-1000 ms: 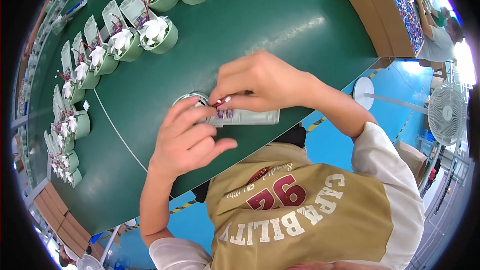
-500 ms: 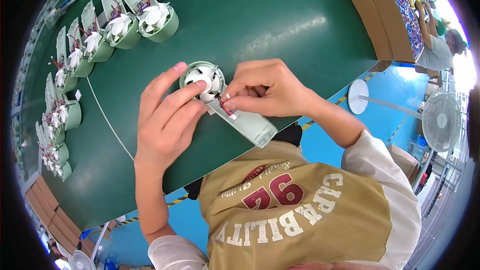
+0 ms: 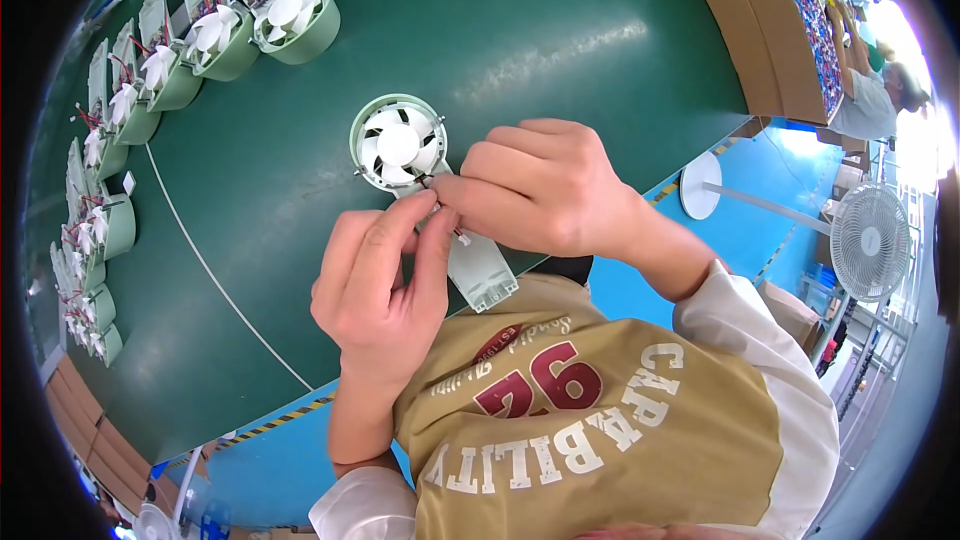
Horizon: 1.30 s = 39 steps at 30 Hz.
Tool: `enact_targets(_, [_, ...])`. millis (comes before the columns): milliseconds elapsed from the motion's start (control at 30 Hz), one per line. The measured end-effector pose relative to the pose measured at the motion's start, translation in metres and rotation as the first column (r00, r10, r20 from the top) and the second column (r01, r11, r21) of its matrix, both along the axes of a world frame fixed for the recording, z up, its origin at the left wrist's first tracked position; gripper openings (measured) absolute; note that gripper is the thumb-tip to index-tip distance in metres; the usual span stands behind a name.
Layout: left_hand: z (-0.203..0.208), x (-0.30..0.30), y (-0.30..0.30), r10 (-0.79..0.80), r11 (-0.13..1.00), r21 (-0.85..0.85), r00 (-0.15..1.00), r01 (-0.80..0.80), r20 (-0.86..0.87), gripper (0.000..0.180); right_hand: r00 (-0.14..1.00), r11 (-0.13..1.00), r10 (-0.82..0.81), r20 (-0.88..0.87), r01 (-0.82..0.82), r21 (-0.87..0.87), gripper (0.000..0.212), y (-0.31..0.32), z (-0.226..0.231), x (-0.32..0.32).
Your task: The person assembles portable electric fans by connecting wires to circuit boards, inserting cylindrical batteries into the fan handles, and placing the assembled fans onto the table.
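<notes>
A small handheld fan with a pale green ring and white blades (image 3: 399, 145) lies on the green table in front of me. Its open pale green handle (image 3: 482, 274) points toward my body. Where ring and handle meet, my left hand (image 3: 385, 275) pinches thin wires (image 3: 425, 181) between thumb and forefinger. My right hand (image 3: 545, 190) is closed at the same spot, fingertips on the wires and touching the left ones. The fingers cover most of the wiring; a small white connector (image 3: 463, 238) shows just below them.
Several open fan units (image 3: 290, 20) with red wires line the table's left and far sides. A cardboard box (image 3: 765, 40) of small parts stands at the far right. A white cord (image 3: 215, 270) crosses the table. Beyond the right edge are a standing fan (image 3: 870, 240) and another person (image 3: 875, 105).
My left hand has come off the fan's ring, where its fingers were spread, and closed at the wires beside my right hand. The handle has swung a little toward me.
</notes>
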<state>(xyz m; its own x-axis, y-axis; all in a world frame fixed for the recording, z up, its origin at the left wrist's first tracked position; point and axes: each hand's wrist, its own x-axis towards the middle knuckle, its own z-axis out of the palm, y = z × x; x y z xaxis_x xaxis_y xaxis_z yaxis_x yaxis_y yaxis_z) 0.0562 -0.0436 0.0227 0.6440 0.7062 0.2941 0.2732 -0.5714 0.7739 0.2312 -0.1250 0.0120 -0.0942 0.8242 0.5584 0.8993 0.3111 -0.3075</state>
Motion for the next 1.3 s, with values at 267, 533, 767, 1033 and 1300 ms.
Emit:
enact_targets(267, [-0.015, 0.002, -0.002, 0.003, 0.999, 0.039, 0.995, -0.007, 0.104, 0.02, 0.758, 0.877, -0.32, -0.569, 0.011, -0.48, 0.005, -0.005, 0.014, -0.005])
enact_targets(533, [-0.019, 0.004, -0.005, -0.004, 1.0, -0.025, 0.989, 0.008, 0.145, 0.022, 0.182, 0.698, -0.573, -0.799, -0.403, -0.592, 0.018, -0.007, 0.015, 0.007])
enact_targets(767, [-0.02, 0.004, -0.004, -0.028, 0.999, -0.012, 0.987, 0.03, 0.155, 0.024, 0.001, 0.71, -0.589, -0.808, -0.478, -0.517, 0.017, -0.006, 0.011, 0.009])
enact_targets(1033, [-0.007, -0.015, -0.014, 0.163, 0.91, -0.365, 0.98, -0.194, -0.114, 0.045, 0.36, 0.676, -0.596, -0.717, -0.257, -0.691, 0.009, -0.006, 0.018, 0.006])
enact_targets(1300, [-0.009, -0.013, -0.018, 0.01, 0.679, -0.729, 0.994, -0.084, -0.105, 0.021, 0.766, 0.91, -0.19, -0.614, -0.096, -0.402, 0.01, -0.007, 0.0, 0.009])
